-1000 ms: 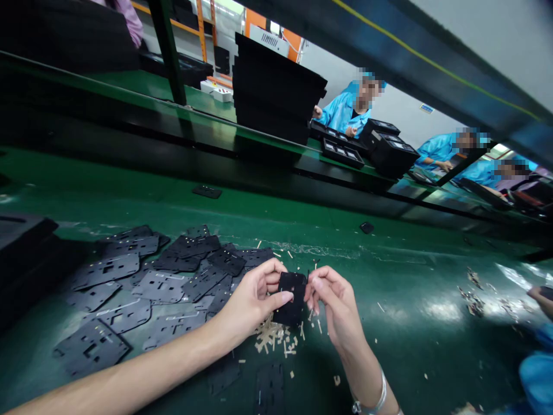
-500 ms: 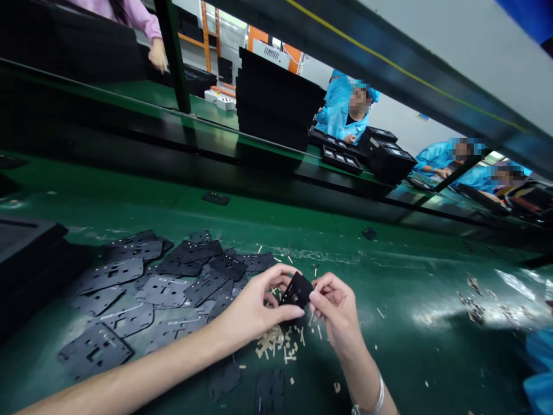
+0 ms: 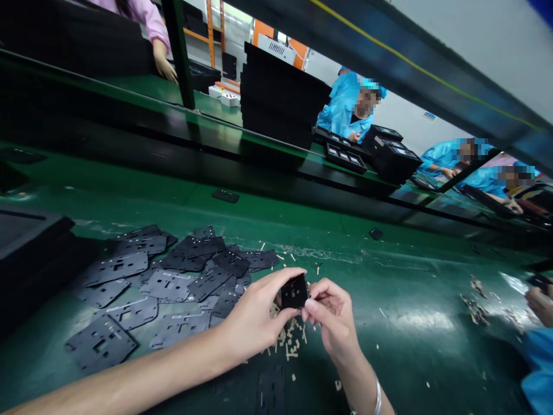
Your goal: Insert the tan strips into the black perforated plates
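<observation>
Between the thumb and fingers of my left hand [image 3: 259, 305] is a thin black plate [image 3: 294, 291] with small cutouts, tilted up on edge. My right hand [image 3: 330, 314] is closed in a pinch at the plate's right edge; what sits between those fingertips is too small to make out. Similar black plates [image 3: 173, 285] lie in a loose, overlapping pile to the left. Small pale strips [image 3: 292, 343] are scattered on the green tabletop [image 3: 415, 357] under my hands.
A dark stack [image 3: 34, 248] stands at the left. Single black pieces [image 3: 225, 196] lie toward the back. At the right are scraps [image 3: 477, 311] and a co-worker's blue sleeve [image 3: 538, 363]. A raised ledge with a tall black stack [image 3: 280, 95] runs behind; people in blue sit beyond.
The plate in my left hand has turned to face me more squarely. My right hand stays pinched at its edge. At the right, a co-worker's hand has come into view.
</observation>
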`<state>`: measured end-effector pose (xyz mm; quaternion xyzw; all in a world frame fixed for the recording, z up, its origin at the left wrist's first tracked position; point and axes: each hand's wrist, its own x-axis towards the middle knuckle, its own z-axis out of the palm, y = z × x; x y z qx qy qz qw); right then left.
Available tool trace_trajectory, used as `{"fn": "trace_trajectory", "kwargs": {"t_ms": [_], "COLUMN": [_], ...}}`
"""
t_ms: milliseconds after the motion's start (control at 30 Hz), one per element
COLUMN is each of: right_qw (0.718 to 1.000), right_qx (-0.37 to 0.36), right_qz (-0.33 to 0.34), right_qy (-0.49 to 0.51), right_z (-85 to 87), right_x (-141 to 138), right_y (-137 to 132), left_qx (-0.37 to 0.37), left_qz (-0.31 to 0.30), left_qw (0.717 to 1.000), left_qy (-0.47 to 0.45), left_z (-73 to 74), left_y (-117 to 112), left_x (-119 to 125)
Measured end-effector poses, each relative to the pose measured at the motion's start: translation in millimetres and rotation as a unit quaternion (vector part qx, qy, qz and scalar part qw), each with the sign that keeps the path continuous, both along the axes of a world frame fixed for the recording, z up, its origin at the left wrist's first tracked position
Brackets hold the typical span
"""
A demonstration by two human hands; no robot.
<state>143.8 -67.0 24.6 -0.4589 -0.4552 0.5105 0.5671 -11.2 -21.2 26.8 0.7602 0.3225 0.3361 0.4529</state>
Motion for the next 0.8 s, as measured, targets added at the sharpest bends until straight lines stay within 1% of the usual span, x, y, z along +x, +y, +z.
{"fn": "trace_trajectory", "kwargs": {"t_ms": [133, 200, 267, 400, 467, 533, 600, 700, 767, 800], "right_qw": [0.997, 0.995, 0.996, 1.000, 0.996, 0.982, 0.968, 0.960, 0.954, 0.949], "right_qx": [-0.063, -0.078, -0.074, -0.015, 0.021, 0.051, 0.065, 0.050, 0.019, 0.000], "right_qz": [0.034, 0.039, 0.033, 0.014, -0.003, -0.021, -0.030, -0.026, -0.028, -0.031], "right_qy": [0.038, 0.046, 0.041, -0.013, -0.091, -0.180, -0.240, -0.273, -0.297, -0.313], "right_z": [1.0, 0.9, 0.6, -0.1, -0.5, -0.5, 0.7, 4.4, 6.7, 7.1], "right_x": [3, 4, 6, 8, 7, 5, 3, 4, 10, 14], "right_y": [3, 5, 6, 5, 4, 4, 4, 6, 10, 13], "left_qx": [0.084, 0.103, 0.085, -0.003, -0.049, -0.088, -0.109, -0.118, -0.108, -0.091], "left_qz": [-0.033, -0.050, -0.044, -0.018, -0.020, -0.030, -0.040, -0.039, -0.026, -0.017], "left_qw": [0.996, 0.993, 0.995, 1.000, 0.998, 0.995, 0.992, 0.992, 0.994, 0.995], "left_qy": [-0.005, -0.009, -0.009, -0.009, -0.015, -0.030, -0.045, -0.038, -0.002, 0.022], "left_z": [-4.6, -6.4, -6.8, -2.3, 2.1, 6.1, 7.7, 1.8, -7.3, -12.5], "left_y": [2, 2, 2, 3, 3, 3, 3, 7, 12, 17], "left_x": [-2, -2, -2, 0, 1, 2, 3, 3, 1, 1]}}
